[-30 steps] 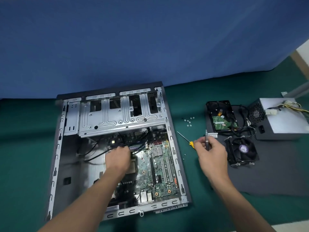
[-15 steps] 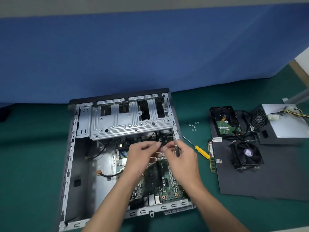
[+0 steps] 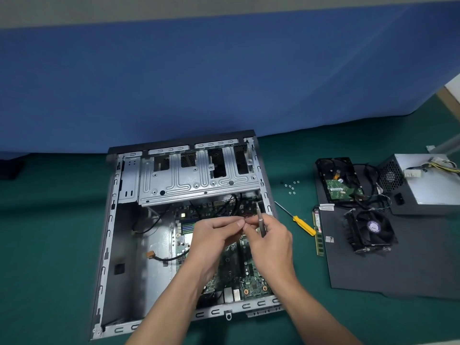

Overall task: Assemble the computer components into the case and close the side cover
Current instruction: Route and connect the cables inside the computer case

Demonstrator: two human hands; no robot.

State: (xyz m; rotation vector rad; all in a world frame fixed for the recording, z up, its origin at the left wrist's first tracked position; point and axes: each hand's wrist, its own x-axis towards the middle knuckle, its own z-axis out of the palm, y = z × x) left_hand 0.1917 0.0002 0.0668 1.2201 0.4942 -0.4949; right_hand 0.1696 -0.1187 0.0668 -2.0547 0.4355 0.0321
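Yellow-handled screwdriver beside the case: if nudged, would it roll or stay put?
It could well roll: the yellow-handled screwdriver has a slim round shaft and lies free on the green surface. It is probably light and stiff to lift.

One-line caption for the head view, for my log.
Left hand and right hand, gripping a grey screwdriver, meet over the motherboard in the case; fan, hard drive, power supply lie outside.

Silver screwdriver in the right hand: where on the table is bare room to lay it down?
Bare green cloth lies left of the case. A narrower strip lies between the case and the memory stick, nearer than the yellow screwdriver. The near part of the black panel is also free. Crowded: its far end, with hard drive, fan and power supply.
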